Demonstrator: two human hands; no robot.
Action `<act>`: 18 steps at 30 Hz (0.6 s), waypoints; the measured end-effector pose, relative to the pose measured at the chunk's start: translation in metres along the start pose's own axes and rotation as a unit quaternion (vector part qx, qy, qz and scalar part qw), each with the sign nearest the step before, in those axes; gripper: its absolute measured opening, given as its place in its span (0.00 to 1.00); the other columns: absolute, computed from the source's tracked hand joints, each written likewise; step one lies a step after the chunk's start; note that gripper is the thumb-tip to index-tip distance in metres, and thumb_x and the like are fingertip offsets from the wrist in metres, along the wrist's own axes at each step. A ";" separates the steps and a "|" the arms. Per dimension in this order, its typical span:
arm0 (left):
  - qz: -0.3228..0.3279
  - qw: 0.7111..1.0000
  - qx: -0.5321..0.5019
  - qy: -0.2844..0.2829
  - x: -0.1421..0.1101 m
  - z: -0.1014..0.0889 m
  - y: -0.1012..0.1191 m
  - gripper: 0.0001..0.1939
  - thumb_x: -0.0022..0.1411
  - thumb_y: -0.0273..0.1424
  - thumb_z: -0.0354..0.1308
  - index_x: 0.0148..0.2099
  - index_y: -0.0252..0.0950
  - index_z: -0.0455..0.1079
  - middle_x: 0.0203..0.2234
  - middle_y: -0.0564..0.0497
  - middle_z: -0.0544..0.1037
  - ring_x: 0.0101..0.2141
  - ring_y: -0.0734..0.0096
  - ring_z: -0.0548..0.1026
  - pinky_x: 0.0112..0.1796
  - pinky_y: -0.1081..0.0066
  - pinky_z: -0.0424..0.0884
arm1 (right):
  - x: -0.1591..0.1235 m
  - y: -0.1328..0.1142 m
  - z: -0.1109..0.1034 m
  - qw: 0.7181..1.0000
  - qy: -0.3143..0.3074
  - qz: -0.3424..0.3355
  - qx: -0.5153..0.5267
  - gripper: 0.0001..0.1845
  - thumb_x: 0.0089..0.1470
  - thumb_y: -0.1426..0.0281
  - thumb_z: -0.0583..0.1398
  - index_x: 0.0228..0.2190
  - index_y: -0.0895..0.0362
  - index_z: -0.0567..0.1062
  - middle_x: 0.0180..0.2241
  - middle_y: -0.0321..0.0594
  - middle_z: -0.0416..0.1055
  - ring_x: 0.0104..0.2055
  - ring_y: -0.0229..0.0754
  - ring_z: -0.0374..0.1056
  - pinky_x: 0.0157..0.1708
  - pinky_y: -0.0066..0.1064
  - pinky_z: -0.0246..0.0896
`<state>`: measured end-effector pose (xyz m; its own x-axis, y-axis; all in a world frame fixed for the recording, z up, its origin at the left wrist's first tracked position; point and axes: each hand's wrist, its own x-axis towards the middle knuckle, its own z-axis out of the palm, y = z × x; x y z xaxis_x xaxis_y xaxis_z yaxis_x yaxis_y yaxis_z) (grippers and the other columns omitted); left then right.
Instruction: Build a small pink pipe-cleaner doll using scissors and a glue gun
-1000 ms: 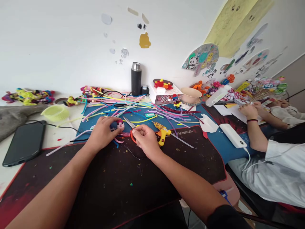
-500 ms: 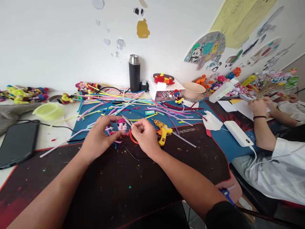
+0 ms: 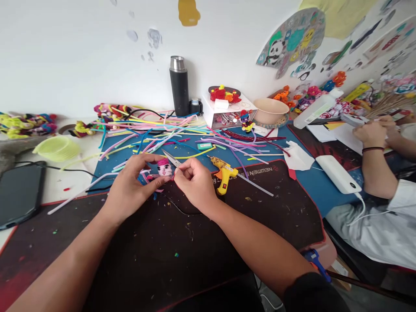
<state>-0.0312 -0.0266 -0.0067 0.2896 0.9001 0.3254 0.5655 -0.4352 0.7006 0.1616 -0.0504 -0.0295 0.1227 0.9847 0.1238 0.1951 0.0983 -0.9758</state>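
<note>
My left hand [image 3: 131, 186] is closed on a small pipe-cleaner doll [image 3: 165, 168], gripped between thumb and fingers. The doll has a white face with dark eyes and a bright pink top. Scissors [image 3: 171, 158] are in my right hand [image 3: 196, 182], with their silver blades pointing up and left past the doll's head. My right fingertips pinch close to the doll's right side; whether they also touch it I cannot tell. Just right of that hand, a yellow glue gun [image 3: 225, 175] with a clear glue stick lies on the dark mat [image 3: 195, 260].
Loose pipe cleaners [image 3: 146, 125] spread behind my hands. A black thermos [image 3: 180, 86], a white box [image 3: 227, 112] and a beige bowl [image 3: 270, 110] stand along the wall. At left lie a phone [image 3: 21, 193] and a green coil [image 3: 56, 148]. A power bank [image 3: 338, 174] lies near a co-worker's arm [image 3: 378, 169].
My view has shifted slightly, so the background sits differently. The right hand has turned a little and the scissors' orange handle no longer shows. Both hands keep their hold.
</note>
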 end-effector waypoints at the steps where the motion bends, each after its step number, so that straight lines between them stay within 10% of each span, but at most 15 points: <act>1: 0.000 1.000 0.000 0.002 0.000 0.000 0.000 0.22 0.66 0.47 0.68 0.56 0.44 0.76 0.49 0.49 0.80 0.46 0.57 0.76 0.49 0.59 0.74 | 0.000 -0.001 0.000 1.000 0.000 -0.003 0.001 0.07 0.56 0.62 0.63 0.30 0.51 0.71 0.20 0.27 0.65 0.24 0.39 0.65 0.30 0.33 0.61; 18: -0.012 1.000 0.000 -0.011 0.000 -0.001 0.006 0.21 0.65 0.48 0.68 0.55 0.44 0.75 0.49 0.48 0.81 0.48 0.55 0.76 0.50 0.58 0.74 | -0.001 -0.002 0.001 1.000 0.005 -0.021 -0.010 0.08 0.55 0.62 0.62 0.30 0.50 0.69 0.20 0.27 0.65 0.23 0.39 0.64 0.30 0.33 0.59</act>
<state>-0.0286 -0.0292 -0.0012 0.2928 0.9094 0.2955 0.5728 -0.4143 0.7073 0.1603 -0.0519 -0.0281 0.1228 0.9783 0.1669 0.2201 0.1372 -0.9658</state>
